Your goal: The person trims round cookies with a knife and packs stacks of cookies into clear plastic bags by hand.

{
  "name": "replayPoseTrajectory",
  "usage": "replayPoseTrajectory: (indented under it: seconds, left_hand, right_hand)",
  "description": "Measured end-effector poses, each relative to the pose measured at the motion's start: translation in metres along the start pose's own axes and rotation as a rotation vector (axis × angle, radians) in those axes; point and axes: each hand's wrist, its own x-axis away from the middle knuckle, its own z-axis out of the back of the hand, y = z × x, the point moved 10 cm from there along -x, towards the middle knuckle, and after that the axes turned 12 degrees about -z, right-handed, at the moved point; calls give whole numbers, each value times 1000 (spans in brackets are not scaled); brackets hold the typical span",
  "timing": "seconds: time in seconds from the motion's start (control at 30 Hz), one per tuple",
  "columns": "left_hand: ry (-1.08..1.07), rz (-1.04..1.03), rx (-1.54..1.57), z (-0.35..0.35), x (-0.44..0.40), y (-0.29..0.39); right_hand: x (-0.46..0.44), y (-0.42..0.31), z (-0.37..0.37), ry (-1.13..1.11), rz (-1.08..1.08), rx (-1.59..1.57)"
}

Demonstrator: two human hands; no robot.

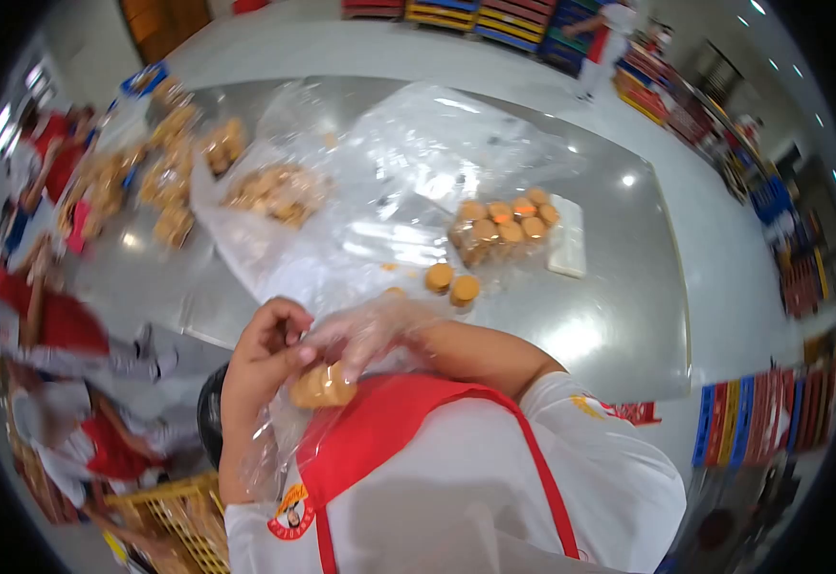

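My left hand (274,342), bare, pinches the edge of a clear plastic bag near my chest. Round golden-brown pastries (325,386) sit inside that bag, just below my fingers. My right hand (372,335) wears a loose clear plastic glove and grips the same bag from the other side; the glove partly blurs its fingertips. Ahead of it, two loose pastries (452,283) stand on the metal table (619,325). Beyond them lies a filled clear bag of pastries (506,230), beside a stack of flat white plastic bags (567,235).
A large clear plastic sheet (389,182) spreads over the table, with a heap of pastries (279,194) on its left part. Several packed bags (171,177) crowd the table's left end. Co-workers in red aprons (64,316) stand at the left. A yellow crate (178,521) is at lower left.
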Motion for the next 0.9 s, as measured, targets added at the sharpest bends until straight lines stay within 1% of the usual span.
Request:
replayPoseTrajectory:
  seconds: [0.07, 0.13, 0.17, 0.2, 0.27, 0.3, 0.37, 0.4, 0.5, 0.6, 0.63, 0.67, 0.73, 0.77, 0.8, 0.83, 0.9]
  left_hand:
    - [-65, 59, -9, -10, -2, -9]
    - [-58, 128, -26, -13, -1, -11]
    - [-14, 94, -8, -9, -2, -5]
    - [33, 62, 12, -2, -2, 1]
    - [118, 8, 46, 7, -3, 13]
    - [69, 32, 43, -1, -6, 12]
    - [-26, 79, 38, -17, -13, 9]
    - [-90, 147, 20, -23, -13, 1]
    - [-209, 192, 11, -24, -19, -9]
    - [47, -51, 99, -10, -43, 6]
    - [168, -82, 246, -1, -50, -2]
    - [299, -124, 385, 12, -53, -11]
    - [70, -325, 409, -7, -51, 9]
    - [29, -431, 491, -10, -51, 17]
    - [63, -494, 511, -11, -51, 24]
    - [97, -557, 529, -12, -51, 30]
    - [307, -590, 448, -12, -52, 43]
  right_hand:
    - [-2, -2, -23, -105, -33, -32]
    - [0, -14, -32, 12, 86, 44]
    - [0, -18, -34, 63, 141, 78]
    - [-3, -20, -27, 152, 135, 220]
    - [8, -22, -20, 194, 183, 93]
    - [15, -29, -22, 213, 208, 27]
    - [9, -24, -33, 130, 170, -36]
    - [7, -22, -38, 87, 150, -62]
    - [11, -33, -53, -50, 241, -187]
    - [25, -66, -50, -119, 463, -302]
    - [45, -81, -46, 47, 474, -349]
    - [56, -85, -32, 106, 538, -449]
    - [73, -104, -4, 362, 680, -437]
    - [84, -120, -5, 394, 874, -381]
    - [88, -117, 0, 535, 920, -347]
    - [83, -115, -1, 602, 908, -296]
    - [81, -112, -6, 748, 891, -175]
